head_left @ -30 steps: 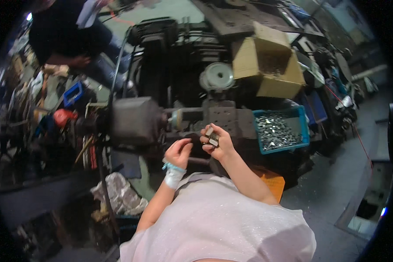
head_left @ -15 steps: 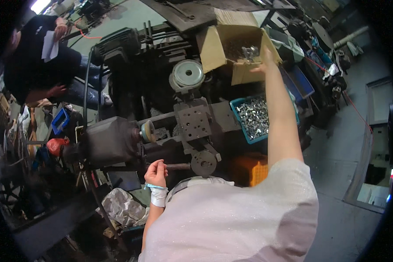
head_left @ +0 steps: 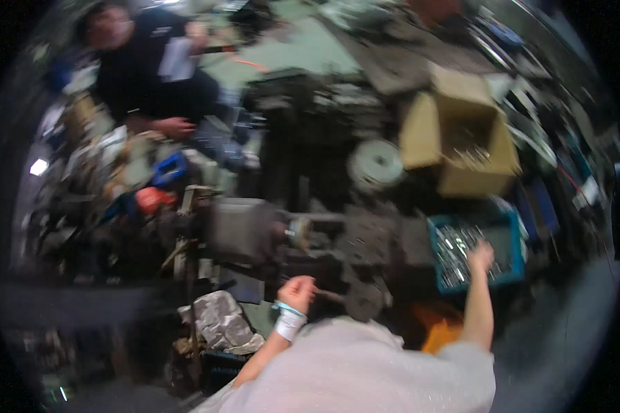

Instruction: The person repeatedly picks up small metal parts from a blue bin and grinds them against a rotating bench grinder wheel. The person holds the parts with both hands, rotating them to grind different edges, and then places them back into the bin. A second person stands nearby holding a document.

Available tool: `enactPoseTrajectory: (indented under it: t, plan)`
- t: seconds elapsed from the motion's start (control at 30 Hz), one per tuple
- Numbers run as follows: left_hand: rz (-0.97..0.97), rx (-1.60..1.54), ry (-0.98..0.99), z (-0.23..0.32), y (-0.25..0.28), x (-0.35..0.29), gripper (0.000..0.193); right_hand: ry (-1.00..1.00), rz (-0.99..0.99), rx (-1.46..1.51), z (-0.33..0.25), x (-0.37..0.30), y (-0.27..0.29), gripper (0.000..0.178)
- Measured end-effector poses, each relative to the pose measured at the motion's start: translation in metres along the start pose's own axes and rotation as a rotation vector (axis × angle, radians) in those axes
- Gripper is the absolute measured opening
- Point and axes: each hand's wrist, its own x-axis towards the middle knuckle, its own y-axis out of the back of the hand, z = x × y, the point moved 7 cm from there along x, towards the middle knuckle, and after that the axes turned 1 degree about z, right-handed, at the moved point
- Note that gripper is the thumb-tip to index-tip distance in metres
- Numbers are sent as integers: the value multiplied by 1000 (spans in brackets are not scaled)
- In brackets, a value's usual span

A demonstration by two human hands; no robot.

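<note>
My left hand [head_left: 297,293] is closed at the end of a thin metal lever [head_left: 329,296], which runs to a dark round hub [head_left: 365,301] on the machine. A white wrap and a light-blue band circle that wrist. My right hand [head_left: 481,256] reaches into a teal plastic bin [head_left: 517,241], over many small shiny metal parts [head_left: 455,251]. Motion blurs its fingers, so whether they hold a part is unclear. Between the hands stand a drilled dark plate [head_left: 370,234] and a spindle [head_left: 298,233] with a pale ring, attached to a boxy grey housing [head_left: 243,227].
An open cardboard box [head_left: 420,138] holding metal parts stands behind the bin. A pale round disc [head_left: 377,164] sits left of it. Below the bin is an orange crate [head_left: 441,336]. Another person [head_left: 158,82] sits at the far left. A crumpled pale sack [head_left: 220,320] lies lower left.
My right hand has come back from the cardboard box into the teal bin. My left hand stays at the lever's end. The whole view has swung, shifting the scene rightward and downward.
</note>
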Motion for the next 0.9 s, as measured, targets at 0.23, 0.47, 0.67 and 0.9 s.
enactPoseTrajectory:
  t: [0.23, 0.47, 0.67, 0.9]
  plan:
    - [48, 165, 26, -1, 7, -19, 17, -146, -69, 71, 5, 42, -15, 74]
    - [122, 143, 72, -6, -1, -26, 15, -146, -75, 113, -11, 64, -20, 68]
    - [145, 101, 149, -16, -18, -22, 15, -15, 170, 2, -9, 57, -15, 46]
    - [189, 164, 124, -5, -16, -24, 17, -33, 139, -36, -13, 54, -20, 47]
